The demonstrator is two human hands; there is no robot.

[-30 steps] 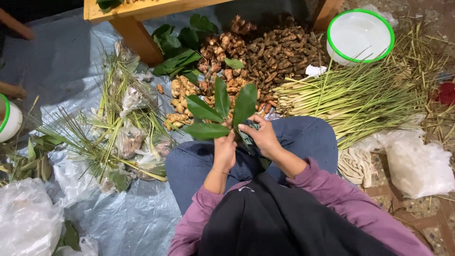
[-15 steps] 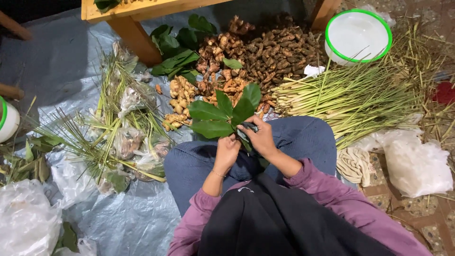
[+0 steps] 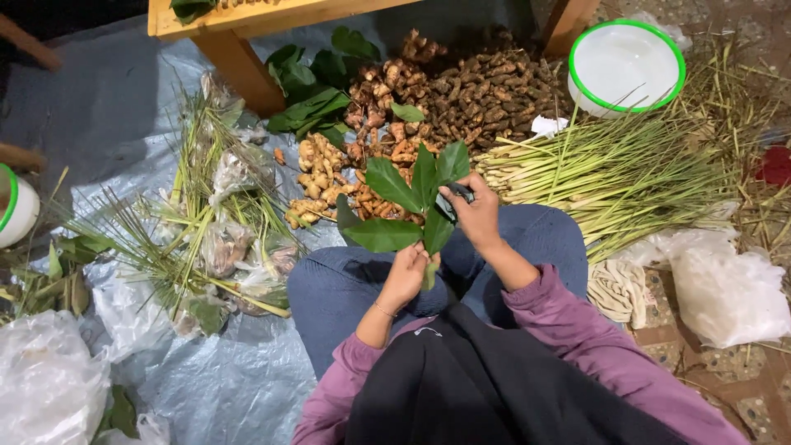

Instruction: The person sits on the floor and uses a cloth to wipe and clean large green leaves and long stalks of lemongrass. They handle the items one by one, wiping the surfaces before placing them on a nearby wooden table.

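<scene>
A bunch of broad green leaves (image 3: 408, 202) is held upright over my lap. My left hand (image 3: 409, 270) grips the stems at the bottom. My right hand (image 3: 471, 210) rests against the right side of the leaves with a small dark object (image 3: 458, 194) pinched in its fingers; what that object is I cannot tell. Both arms wear purple sleeves, and my knees in blue cloth lie under the hands.
Heaps of brown and yellow roots (image 3: 428, 99) lie ahead, lemongrass stalks (image 3: 610, 169) to the right, a white bowl with green rim (image 3: 624, 66) beyond. Bagged green bundles (image 3: 218, 239) lie left on blue plastic sheeting (image 3: 222, 387). A wooden table leg (image 3: 243, 70) stands ahead.
The leaf bunch and both hands have shifted slightly; the right hand has risen along the leaves' right side while the left keeps hold of the stems.
</scene>
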